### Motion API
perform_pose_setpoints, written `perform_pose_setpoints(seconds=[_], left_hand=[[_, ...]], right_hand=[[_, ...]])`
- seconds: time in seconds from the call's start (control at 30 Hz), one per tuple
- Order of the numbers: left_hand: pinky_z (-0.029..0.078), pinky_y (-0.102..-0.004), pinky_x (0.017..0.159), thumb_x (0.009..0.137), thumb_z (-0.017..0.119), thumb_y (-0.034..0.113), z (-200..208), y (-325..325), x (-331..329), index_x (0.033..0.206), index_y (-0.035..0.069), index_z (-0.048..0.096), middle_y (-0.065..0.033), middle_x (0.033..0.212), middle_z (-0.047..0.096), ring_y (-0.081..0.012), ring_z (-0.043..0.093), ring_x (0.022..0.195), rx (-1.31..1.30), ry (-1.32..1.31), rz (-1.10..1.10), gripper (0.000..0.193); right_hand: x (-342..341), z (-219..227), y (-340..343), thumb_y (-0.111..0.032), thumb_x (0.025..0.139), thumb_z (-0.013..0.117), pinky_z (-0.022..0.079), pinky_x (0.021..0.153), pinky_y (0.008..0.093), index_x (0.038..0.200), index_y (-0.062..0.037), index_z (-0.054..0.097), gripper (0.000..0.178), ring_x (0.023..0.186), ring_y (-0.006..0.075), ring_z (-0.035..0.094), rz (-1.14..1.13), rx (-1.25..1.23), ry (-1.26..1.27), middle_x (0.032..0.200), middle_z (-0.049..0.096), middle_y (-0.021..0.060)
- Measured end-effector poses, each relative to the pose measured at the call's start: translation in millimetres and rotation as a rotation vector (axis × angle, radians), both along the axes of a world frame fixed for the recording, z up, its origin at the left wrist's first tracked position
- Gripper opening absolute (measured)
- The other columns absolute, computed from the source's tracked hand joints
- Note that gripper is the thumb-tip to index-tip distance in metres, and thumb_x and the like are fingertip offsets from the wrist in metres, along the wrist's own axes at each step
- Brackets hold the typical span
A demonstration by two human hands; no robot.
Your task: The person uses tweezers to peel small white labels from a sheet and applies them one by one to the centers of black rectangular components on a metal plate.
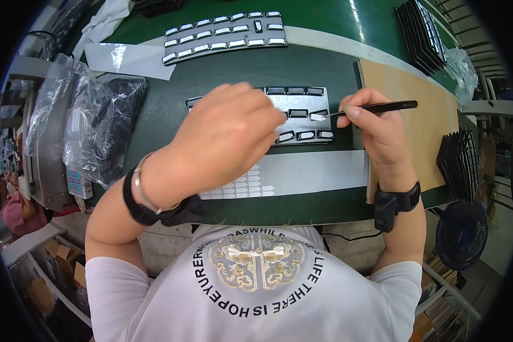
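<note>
A pale tray holds rows of small black rectangular frames, some with white strips. My left hand is curled above its left part, fingers bent downward; whatever they pinch is hidden beneath. In my right hand is a slim black tool with a thin metal tip, gripped between thumb and fingers at the tray's right edge. The tip touches or hovers at a white label on the black frame at the middle row's right end. Nearer my body lies a label sheet, its left part bearing small labels.
Beyond is another tray of white-topped black frames. Plastic-wrapped black pieces lie left, a brown board right. Black stacked trays stand at the far right and near right. A fan sits below the table's right side.
</note>
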State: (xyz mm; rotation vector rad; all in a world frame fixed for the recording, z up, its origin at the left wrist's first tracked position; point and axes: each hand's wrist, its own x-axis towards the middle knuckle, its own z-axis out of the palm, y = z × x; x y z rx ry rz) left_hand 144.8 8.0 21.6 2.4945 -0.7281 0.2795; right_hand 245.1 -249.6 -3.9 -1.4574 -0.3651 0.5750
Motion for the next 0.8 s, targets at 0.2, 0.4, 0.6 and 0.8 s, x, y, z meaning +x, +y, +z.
perform_pose_setpoints(seconds=[0.2,0.4,0.6,0.8], left_hand=[[0.047,-0.0393,0.071,0.074,0.068,0.008,-23,-21,29,0.076,0.005,0.064,-0.0076,0.076,0.057,-0.0274,0.056,0.076,0.051,-0.058,0.101,0.005],[0.048,-0.0387,0.075,0.075,0.073,0.009,-27,-22,30,0.091,0.005,0.066,-0.0075,0.085,0.060,-0.0280,0.058,0.081,0.103,0.042,0.088,0.018],[0.048,-0.0385,0.073,0.073,0.074,0.007,-28,-19,33,0.090,0.005,0.067,-0.0070,0.084,0.061,-0.0275,0.058,0.079,0.075,0.015,0.052,0.018],[0.048,-0.0386,0.073,0.073,0.072,0.005,-31,-17,33,0.089,0.005,0.067,-0.0070,0.084,0.061,-0.0275,0.059,0.079,0.036,0.012,0.045,0.017]], right_hand=[[6,-9,10,-0.004,0.088,0.064,0.050,0.077,0.0274,0.090,-0.0012,0.059,0.005,0.078,0.0141,0.062,0.031,0.022,0.070,0.091,0.061,0.0088],[2,-12,9,-0.003,0.088,0.065,0.050,0.076,0.0273,0.090,-0.0011,0.059,0.006,0.078,0.0135,0.063,0.031,0.027,0.075,0.091,0.061,0.0083],[2,-11,10,-0.003,0.088,0.065,0.051,0.076,0.0275,0.090,-0.0009,0.059,0.007,0.078,0.0136,0.063,0.041,-0.013,0.066,0.091,0.061,0.0078],[-2,-10,15,-0.003,0.088,0.066,0.051,0.077,0.0277,0.091,-0.0010,0.059,0.007,0.079,0.0137,0.063,0.057,-0.054,0.061,0.090,0.062,0.0069]])
